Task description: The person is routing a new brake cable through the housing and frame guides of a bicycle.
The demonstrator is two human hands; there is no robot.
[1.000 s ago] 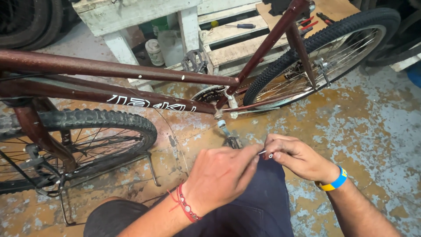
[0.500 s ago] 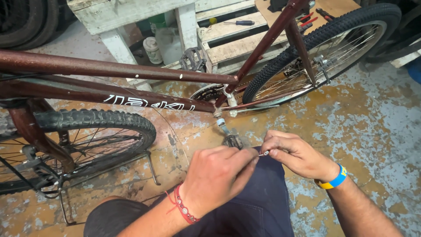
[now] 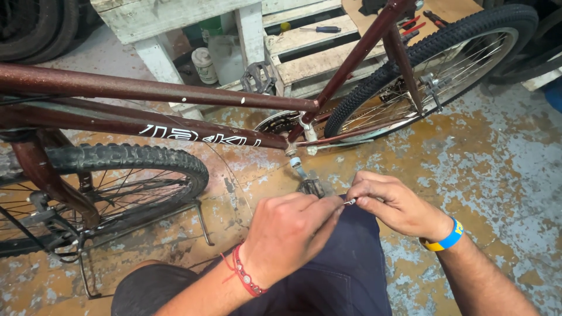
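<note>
A maroon bicycle [image 3: 175, 90] stands in front of me, with its rear wheel [image 3: 445, 64] at the right and its front wheel [image 3: 117, 175] at the left. Just below its pedal [image 3: 310, 187] my two hands meet over my knee. My left hand [image 3: 290, 231], with a red string bracelet, and my right hand [image 3: 395, 205], with a blue and yellow wristband, both pinch a small metal piece [image 3: 349, 202] between their fingertips. What the piece is stays too small to tell.
A white wooden pallet bench [image 3: 304, 47] stands behind the bike, with a screwdriver [image 3: 319, 28] and red-handled pliers [image 3: 413, 23] on it. A spare pedal [image 3: 257, 76] and containers [image 3: 205, 64] lie beneath. The kickstand [image 3: 202, 222] rests on stained concrete. Tyres [image 3: 29, 29] lean at the back left.
Both hands stay pinched together on the small piece; they shifted only slightly, and the view moved a little closer.
</note>
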